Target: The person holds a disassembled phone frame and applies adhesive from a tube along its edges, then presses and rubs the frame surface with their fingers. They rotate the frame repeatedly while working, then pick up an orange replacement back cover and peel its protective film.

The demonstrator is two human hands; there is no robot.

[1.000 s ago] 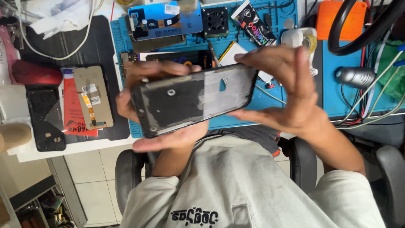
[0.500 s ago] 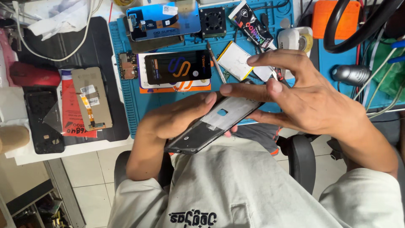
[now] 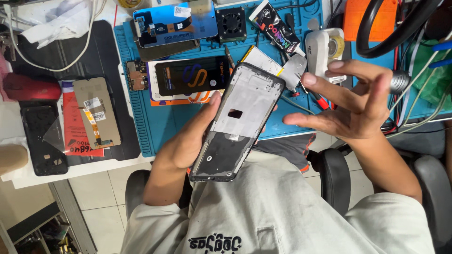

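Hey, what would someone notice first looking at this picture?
First, the bare phone frame held upright in the left hand, mid-picture above the lap. Next, the right hand hovering open beside it, not touching. Behind them, the blue work mat crowded with phone screens and parts.

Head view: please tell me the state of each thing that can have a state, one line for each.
phone frame: stripped open, held tilted above the lap
left hand: closed around the frame's edge
right hand: open, fingers spread, apart from the frame
phone on the blue mat: flat, screen side up
display panel: lying face down, ribbon cable showing
tape dispenser: standing on the mat
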